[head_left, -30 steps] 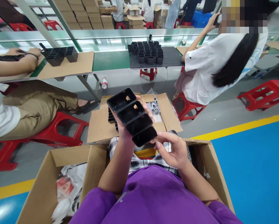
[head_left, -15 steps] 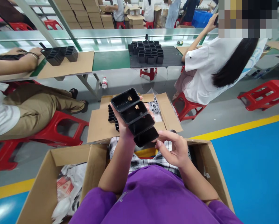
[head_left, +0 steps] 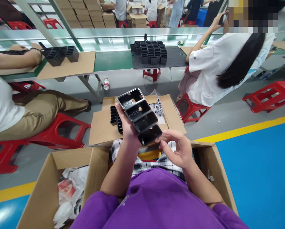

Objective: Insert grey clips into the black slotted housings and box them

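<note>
A row of several black rectangular plastic casings (head_left: pixel 146 121) lies side by side in my left hand (head_left: pixel 129 127), open ends facing up. My left fingers are wrapped around the row from below and are partly hidden by it. The casing at the far end has a bright, shiny rim. My right hand (head_left: pixel 177 148) is at the near end of the row, thumb and forefinger close to the last casing; its fingers are apart and appear to hold nothing. Beneath the casings is an opened carton (head_left: pixel 101 127) with more black casings (head_left: pixel 114 116) on it.
Tall cardboard boxes stand at my left (head_left: pixel 71 159) and right (head_left: pixel 225 178); the left one contains crumpled plastic bags (head_left: pixel 71 194). Ahead runs a bench (head_left: pixel 114 62) with stacked black casings (head_left: pixel 154 51). Co-workers sit on both sides on red stools (head_left: pixel 192 111).
The casings in my left hand have tilted slightly, and the far one's rim now catches the light. My right hand has shifted slightly up. The co-worker at left has moved an arm.
</note>
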Motion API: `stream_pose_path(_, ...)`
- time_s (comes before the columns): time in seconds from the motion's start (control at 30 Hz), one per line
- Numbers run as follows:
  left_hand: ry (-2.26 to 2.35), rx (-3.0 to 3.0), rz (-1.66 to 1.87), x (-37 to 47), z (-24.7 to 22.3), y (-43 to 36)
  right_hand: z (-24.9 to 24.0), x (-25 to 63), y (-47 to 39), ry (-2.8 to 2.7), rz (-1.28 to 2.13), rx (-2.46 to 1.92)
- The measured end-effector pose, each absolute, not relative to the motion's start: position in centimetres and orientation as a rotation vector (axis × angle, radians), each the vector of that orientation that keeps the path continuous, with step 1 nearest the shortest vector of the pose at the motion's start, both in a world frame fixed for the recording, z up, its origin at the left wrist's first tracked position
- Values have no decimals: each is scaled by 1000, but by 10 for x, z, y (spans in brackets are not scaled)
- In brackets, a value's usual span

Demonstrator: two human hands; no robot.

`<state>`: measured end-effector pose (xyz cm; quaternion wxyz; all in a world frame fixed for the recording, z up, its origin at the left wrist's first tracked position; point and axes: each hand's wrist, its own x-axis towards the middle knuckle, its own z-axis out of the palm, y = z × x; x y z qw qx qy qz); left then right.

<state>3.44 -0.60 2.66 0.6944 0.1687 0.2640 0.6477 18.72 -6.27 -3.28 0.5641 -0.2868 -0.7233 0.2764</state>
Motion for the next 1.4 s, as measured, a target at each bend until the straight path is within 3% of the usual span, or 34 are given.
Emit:
stream_pose_path(0.73, 438, 409, 1641, 37, 12, -5, -46, 189, -66, -1752, 558, -764)
stream_pose_path(1.4, 325, 452, 1539, 30, -4, 3, -44, 189, -67, -1766, 524, -788)
